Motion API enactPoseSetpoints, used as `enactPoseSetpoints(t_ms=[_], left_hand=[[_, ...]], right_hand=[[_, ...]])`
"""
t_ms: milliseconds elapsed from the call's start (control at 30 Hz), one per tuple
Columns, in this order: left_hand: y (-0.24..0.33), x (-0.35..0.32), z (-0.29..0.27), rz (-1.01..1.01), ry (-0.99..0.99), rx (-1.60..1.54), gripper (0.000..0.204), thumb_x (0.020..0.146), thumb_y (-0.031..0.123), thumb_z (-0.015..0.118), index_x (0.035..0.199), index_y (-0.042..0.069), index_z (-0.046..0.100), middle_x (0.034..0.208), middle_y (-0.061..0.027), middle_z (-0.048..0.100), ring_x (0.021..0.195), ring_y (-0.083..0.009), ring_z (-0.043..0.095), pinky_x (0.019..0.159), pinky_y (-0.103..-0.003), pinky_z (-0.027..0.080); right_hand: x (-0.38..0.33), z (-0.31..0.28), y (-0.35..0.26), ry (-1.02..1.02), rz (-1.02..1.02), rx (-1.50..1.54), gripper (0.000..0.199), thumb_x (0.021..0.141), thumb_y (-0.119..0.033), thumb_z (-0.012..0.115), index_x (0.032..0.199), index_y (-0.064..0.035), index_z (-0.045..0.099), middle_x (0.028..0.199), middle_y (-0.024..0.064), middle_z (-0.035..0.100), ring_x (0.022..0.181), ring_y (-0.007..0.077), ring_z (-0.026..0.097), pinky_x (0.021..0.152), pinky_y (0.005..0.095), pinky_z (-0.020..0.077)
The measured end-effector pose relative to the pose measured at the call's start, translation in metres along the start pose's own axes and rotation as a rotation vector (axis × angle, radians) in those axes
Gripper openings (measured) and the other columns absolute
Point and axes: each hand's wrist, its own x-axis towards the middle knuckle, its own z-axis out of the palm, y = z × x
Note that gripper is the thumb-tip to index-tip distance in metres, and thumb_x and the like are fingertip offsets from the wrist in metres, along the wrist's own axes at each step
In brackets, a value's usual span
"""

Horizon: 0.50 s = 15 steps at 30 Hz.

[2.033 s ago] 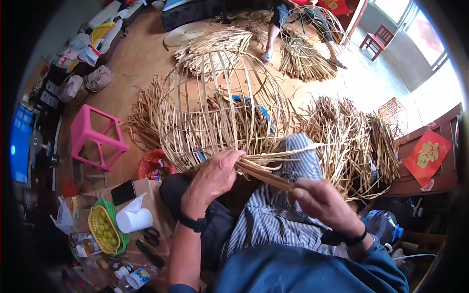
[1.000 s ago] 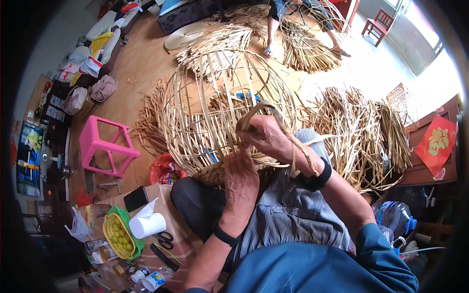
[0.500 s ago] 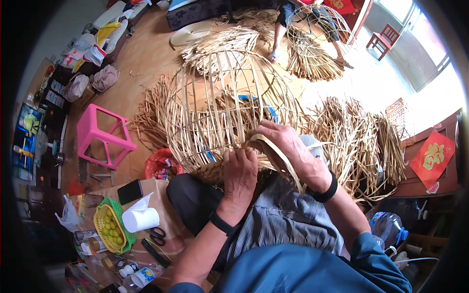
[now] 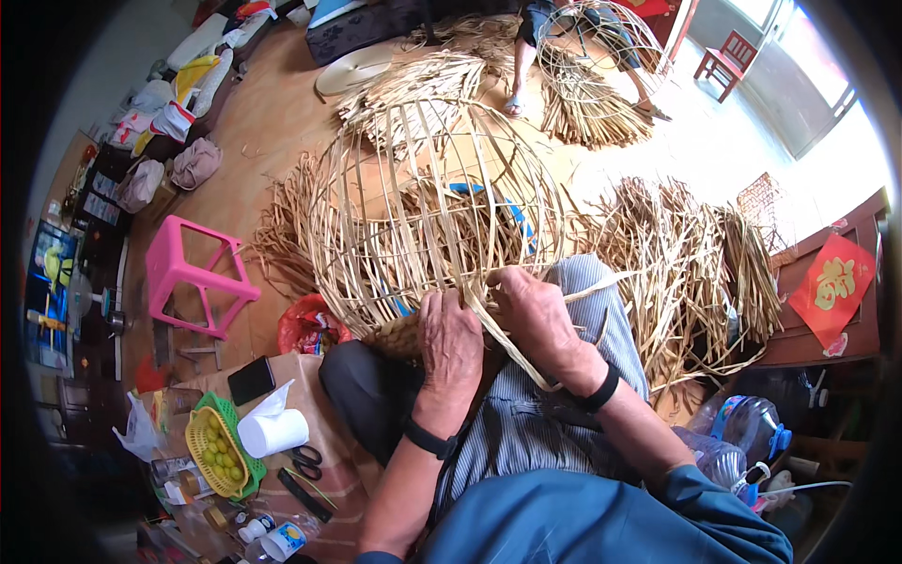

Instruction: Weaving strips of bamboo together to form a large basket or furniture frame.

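Yellow basket (image 4: 194, 438): lower left of the frame, heaped with round green fruit (image 4: 221, 457), set against a green basket (image 4: 248, 446).
Red bag (image 4: 297, 318): left of centre, open at the top, small wrappers inside, hard to make out singly.
Clear bottle (image 4: 749, 425): lower right, lying tilted, blue cap, contents unclear.
Desk (image 4: 329, 423): lower left, bearing a dark phone (image 4: 252, 380), a white paper roll (image 4: 272, 432) and black scissors (image 4: 306, 462).
Pink stool (image 4: 193, 273): left, tipped on its side or skewed by the lens; I cannot tell which.
Straw heap (image 4: 658, 273): right of centre, loose tan strips spreading toward the striped trouser knee (image 4: 592, 296).
Far side: top right, a seated person's leg (image 4: 524, 66) beside a second open frame (image 4: 601, 42).
Open basket frame (image 4: 404, 235): centre, near edge at the lap; thin pale ribs spaced wide, a tight brown weave low down; brown strips and a blue piece (image 4: 520, 226) show through.
Hands: close together at that near edge, hiding part of it; left hand (image 4: 451, 340) bent over the weave, right hand (image 4: 537, 312) curled beside a looped pale strip (image 4: 515, 352); how firmly either grips, I cannot tell.
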Motion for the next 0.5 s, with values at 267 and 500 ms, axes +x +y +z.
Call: enactPoseSetpoints(t_ms=[267, 500], left_hand=[[-0.005, -0.003, 0.007, -0.034, 0.067, -0.055, 0.03, 0.103, 0.021, 0.043, 0.096, -0.004, 0.059, 0.095, -0.027, 0.058, 0.1, -0.0447, 0.054, 0.093, -0.052, 0.044], [0.0, 0.002, -0.001, -0.143, -0.048, -0.041, 0.015, 0.094, 0.011, 0.053, 0.091, -0.004, 0.058, 0.098, -0.0278, 0.059, 0.103, -0.0447, 0.055, 0.099, -0.052, 0.044]], right_hand=[[-0.016, 0.009, -0.003, -0.002, 0.043, -0.026, 0.038, 0.089, -0.007, 0.067, 0.122, -0.0011, 0.05, 0.105, 0.0187, 0.065, 0.084, 0.0388, 0.069, 0.068, 0.044, 0.0558], [-0.011, 0.01, 0.0, -0.011, 0.191, 0.331, 0.018, 0.092, -0.002, 0.063, 0.108, -0.001, 0.056, 0.094, 0.0215, 0.064, 0.078, 0.0353, 0.066, 0.065, 0.0418, 0.0506]])
